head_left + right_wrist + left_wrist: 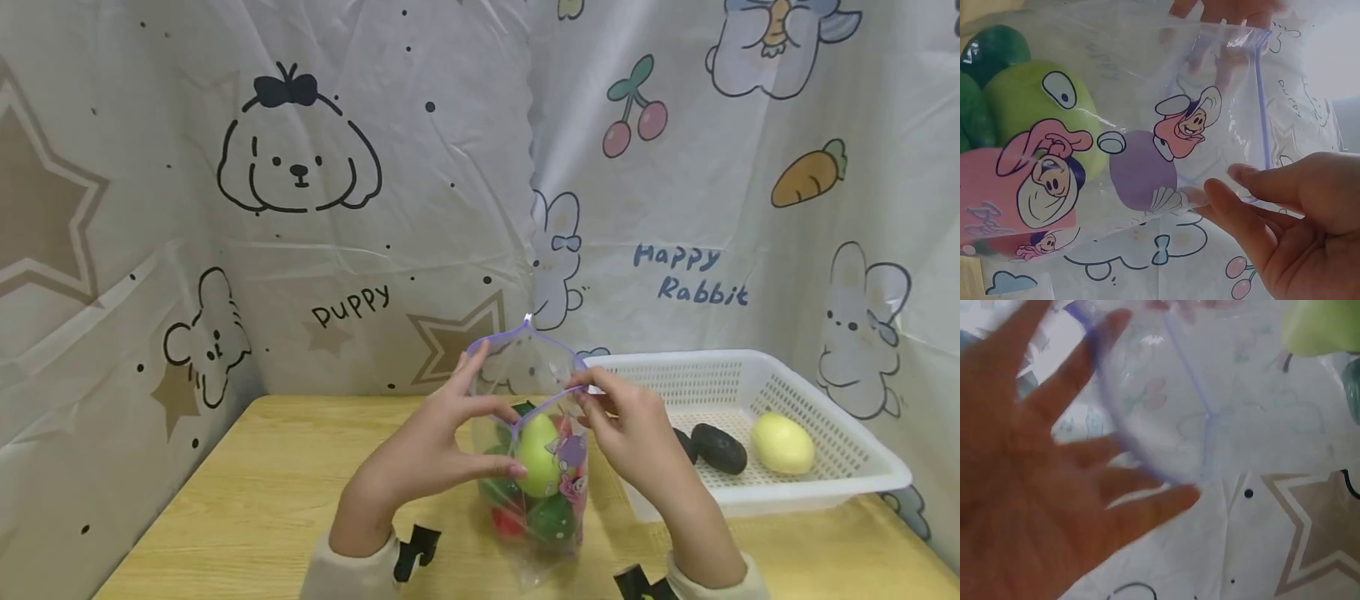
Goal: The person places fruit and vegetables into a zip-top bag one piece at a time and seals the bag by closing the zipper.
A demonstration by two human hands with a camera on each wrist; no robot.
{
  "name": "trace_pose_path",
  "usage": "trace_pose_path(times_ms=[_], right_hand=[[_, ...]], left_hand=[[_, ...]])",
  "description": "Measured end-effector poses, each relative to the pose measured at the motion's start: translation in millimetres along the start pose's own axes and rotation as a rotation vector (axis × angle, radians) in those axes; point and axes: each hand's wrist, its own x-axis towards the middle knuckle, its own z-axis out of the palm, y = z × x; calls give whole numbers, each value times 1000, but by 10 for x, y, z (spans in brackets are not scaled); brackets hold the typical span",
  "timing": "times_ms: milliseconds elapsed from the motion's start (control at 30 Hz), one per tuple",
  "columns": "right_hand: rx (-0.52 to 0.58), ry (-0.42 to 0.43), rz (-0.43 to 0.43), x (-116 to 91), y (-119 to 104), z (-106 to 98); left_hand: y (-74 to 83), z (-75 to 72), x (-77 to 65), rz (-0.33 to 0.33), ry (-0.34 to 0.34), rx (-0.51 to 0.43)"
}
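A clear zip bag [534,354] with a purple seal stands upright on the table, its mouth spread wide. Through its printed side show a yellow-green pear-shaped fruit [537,458], dark green pieces [551,518] and a red piece [508,521]. My left hand [438,425] is at the left of the mouth, its fingers straight and spread against the purple rim in the left wrist view; the thumb lies across the bag's front. With thumb and fingertips, my right hand [633,421] pinches the rim on the right side, as the right wrist view shows too.
To the right stands a white perforated basket [757,504] holding a yellow oval item [782,443] and dark oval pieces [718,448]. The wooden table [262,500] meets a hanging printed cloth [420,183] at the back and sides.
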Motion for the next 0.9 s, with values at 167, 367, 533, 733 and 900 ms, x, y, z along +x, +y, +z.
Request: trace_pose_path(times_ms=[167,367,533,733,900], right_hand=[[7,32,25,21,8,0],[18,67,37,22,12,10],[-6,94,7,22,-1,19],[-20,50,-38,28,-8,17],[-68,-41,-68,9,-4,-26]], left_hand=[[52,157,125,-43,290,81],[96,335,206,-125,488,13],[66,363,241,-116,523,-172],[15,258,207,-177,431,-158],[9,108,140,-293,321,-124]])
